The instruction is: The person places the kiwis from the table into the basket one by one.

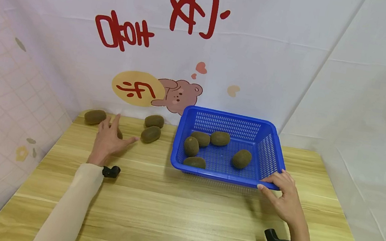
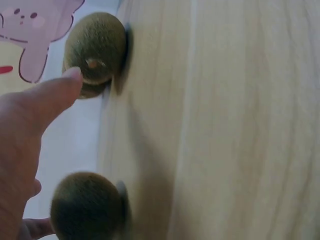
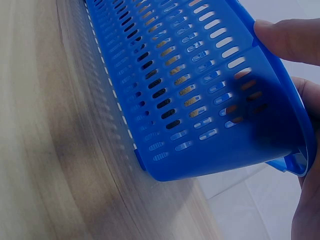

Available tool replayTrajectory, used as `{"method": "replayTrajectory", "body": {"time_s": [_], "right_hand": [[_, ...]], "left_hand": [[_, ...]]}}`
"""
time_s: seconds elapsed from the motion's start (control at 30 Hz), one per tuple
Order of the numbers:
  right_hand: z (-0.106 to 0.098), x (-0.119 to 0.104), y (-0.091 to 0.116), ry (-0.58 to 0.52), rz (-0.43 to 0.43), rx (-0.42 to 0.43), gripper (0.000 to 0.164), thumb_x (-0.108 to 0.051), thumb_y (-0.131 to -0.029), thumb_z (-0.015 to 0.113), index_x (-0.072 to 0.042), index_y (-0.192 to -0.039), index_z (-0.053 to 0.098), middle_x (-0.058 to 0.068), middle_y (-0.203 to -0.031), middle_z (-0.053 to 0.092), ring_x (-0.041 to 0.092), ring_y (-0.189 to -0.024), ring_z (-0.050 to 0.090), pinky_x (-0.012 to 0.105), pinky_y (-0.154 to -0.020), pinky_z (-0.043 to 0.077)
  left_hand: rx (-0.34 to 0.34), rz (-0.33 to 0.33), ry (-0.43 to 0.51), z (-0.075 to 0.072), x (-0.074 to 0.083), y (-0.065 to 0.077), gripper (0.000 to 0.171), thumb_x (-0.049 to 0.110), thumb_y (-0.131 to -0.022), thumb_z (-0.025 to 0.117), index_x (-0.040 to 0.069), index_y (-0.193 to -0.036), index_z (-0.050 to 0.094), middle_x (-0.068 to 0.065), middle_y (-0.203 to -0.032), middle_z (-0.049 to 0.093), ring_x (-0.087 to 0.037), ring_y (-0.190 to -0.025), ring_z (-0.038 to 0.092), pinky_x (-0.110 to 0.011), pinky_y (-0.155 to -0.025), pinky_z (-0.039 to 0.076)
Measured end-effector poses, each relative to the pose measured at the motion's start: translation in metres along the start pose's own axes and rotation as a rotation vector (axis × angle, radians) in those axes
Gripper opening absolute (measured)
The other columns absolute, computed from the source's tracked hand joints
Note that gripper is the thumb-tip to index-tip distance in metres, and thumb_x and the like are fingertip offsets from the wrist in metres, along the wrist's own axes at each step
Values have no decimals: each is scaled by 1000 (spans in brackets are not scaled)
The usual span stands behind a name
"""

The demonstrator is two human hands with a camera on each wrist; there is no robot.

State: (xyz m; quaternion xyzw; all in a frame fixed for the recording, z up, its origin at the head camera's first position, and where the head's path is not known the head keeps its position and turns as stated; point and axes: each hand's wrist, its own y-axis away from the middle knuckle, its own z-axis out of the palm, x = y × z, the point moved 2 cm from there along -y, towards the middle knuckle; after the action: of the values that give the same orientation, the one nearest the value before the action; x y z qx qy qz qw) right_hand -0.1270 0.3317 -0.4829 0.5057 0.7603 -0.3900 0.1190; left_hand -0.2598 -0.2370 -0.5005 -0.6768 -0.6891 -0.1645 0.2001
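A blue rectangular plastic basket (image 1: pixel 222 177) on the tan wood-grain desk (image 1: pixel 177 219) holds five brown oval kiwis (image 1: pixel 241 159); left of it lie two more kiwis (image 1: pixel 150 135), and farther left another two kiwis (image 1: pixel 95 117).

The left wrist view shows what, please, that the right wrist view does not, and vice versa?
Only the left wrist view shows the left hand, brown oval kiwis in plain sight and a pink printed bear. Only the right shows the right hand, gripping a blue slotted plastic basket by its rim. Both show the pale wooden tabletop; brown glimpses through the basket's slots may be kiwis too.
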Motion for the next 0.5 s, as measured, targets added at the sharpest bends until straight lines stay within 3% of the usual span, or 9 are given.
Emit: {"method": "replayTrajectory", "body": {"time_s": [0.13, 0.33, 0.5], "right_hand": [[1, 0, 0, 1, 7, -7, 26, -7, -84, 82, -31, -93, 73, -14, -91, 68, 0, -100, 53, 42, -120, 21], [1, 0, 0, 0, 5, -7, 22, -7, -84, 82, -26, -92, 74, -14, -91, 68, 0, -99, 53, 45, -121, 21], [0, 0, 0, -5, 9, -6, 23, -7, -84, 82, -27, -92, 74, -13, -91, 68, -1, -100, 53, 49, -119, 22]], "left_hand": [[-19, -21, 65, 1, -8, 2, 110, 54, -89, 74, 7, -165, 11, -34, -164, 13, -56, -151, 11, -74, -114, 29], [-30, -10, 120, 3, -15, 4, 82, 25, -94, 71, -4, -158, 29, -35, -159, 22, -55, -148, 21, -68, -115, 33], [-11, 6, 125, 2, -17, 4, 73, 18, -93, 70, -5, -154, 37, -36, -155, 28, -56, -142, 32, -68, -112, 37]]}}
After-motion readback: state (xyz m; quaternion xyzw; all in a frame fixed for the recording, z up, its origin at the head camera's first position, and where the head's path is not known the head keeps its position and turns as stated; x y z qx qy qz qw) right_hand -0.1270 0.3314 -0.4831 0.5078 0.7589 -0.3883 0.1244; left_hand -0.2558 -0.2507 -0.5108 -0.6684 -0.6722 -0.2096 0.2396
